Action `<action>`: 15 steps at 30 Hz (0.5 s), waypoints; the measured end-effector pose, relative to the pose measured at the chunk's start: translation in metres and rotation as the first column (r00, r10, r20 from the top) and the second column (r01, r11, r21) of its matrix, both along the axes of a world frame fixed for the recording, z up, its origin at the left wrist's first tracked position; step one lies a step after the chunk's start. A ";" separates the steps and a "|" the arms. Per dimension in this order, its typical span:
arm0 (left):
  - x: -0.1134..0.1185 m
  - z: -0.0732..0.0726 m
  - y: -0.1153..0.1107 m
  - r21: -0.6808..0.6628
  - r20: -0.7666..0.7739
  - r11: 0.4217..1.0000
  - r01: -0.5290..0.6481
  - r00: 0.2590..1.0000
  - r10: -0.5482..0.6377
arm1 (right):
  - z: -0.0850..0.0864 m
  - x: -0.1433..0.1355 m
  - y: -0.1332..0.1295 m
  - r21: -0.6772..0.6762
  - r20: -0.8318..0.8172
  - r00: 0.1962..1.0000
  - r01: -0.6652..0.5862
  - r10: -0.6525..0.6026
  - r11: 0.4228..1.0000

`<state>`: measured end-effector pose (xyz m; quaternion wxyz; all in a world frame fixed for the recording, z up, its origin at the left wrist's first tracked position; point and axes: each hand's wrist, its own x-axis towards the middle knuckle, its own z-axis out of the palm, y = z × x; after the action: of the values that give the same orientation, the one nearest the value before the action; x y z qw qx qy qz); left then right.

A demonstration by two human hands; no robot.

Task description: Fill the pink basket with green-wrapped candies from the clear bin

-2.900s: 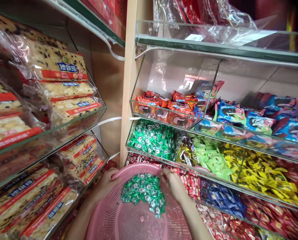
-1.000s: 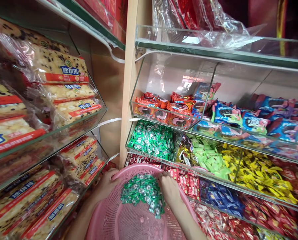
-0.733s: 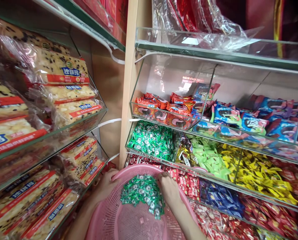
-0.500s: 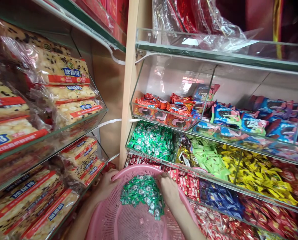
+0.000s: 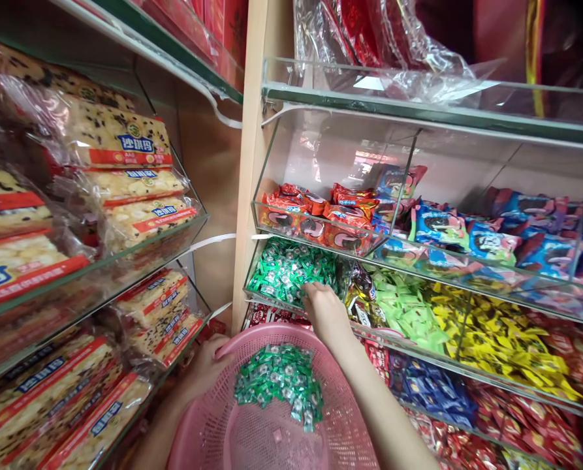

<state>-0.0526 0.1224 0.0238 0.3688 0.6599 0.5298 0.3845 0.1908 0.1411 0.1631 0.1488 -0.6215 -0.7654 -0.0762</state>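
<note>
My left hand [image 5: 216, 356] grips the left rim of a pink plastic basket [image 5: 354, 424], with its fingers wrapped over the edge. Inside the basket lies a heap of small green-wrapped candies [image 5: 276, 382], beside one small pale piece on the bare mesh bottom. Past the basket's far rim, my right hand [image 5: 323, 310] is at the front edge of a clear bin of the same green candies [image 5: 284, 267]. Its fingers are bent and close together against the candies; the fingertips are hidden, so what they hold does not show.
Neighbouring bins hold light green candies [image 5: 409, 310], yellow candies [image 5: 497, 333] and blue-wrapped candies [image 5: 428, 385]. Red-wrapped cakes [image 5: 315, 212] fill the tier above, behind a glass lip. Packaged pastry bars [image 5: 125, 134] are stacked on the left shelves. A wooden post [image 5: 252, 163] divides the shelves.
My right hand has moved up and away from the basket's far right rim to the green candy bin. My left hand keeps its grip on the rim, and the heap looks much the same.
</note>
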 end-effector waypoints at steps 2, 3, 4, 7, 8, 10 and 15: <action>0.000 0.000 0.000 0.011 -0.010 1.000 -0.003 1.000 0.003 | 0.001 0.001 0.012 -0.075 0.061 0.998 0.022 -0.018 0.997; 0.000 0.000 0.000 0.014 -0.007 1.000 -0.006 1.000 0.006 | 0.000 0.002 0.017 -0.104 0.080 0.997 0.029 -0.020 0.994; -0.001 -0.001 0.000 0.013 0.001 1.000 -0.009 1.000 0.009 | 0.000 0.002 0.020 -0.124 0.091 0.996 0.034 -0.022 0.992; -0.001 -0.002 0.000 -0.001 0.022 1.000 -0.013 1.000 0.013 | -0.001 0.004 0.024 -0.147 0.097 0.995 0.031 -0.017 0.989; -0.001 -0.003 0.000 -0.005 0.022 1.000 -0.011 1.000 0.011 | -0.001 0.005 0.024 -0.148 0.093 0.996 0.025 -0.012 0.989; -0.001 -0.003 0.001 -0.005 0.009 1.000 -0.006 1.000 0.006 | -0.001 0.006 0.024 -0.145 0.079 0.997 0.010 0.002 0.989; -0.001 0.000 0.001 -0.011 -0.019 1.000 -0.002 1.000 0.002 | -0.005 0.009 0.025 -0.100 0.041 0.998 -0.041 0.046 0.994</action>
<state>-0.0532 0.1231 0.0238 0.3669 0.6611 0.5360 0.3757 0.2002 0.1661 0.1579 0.1025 -0.6095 -0.7846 -0.0483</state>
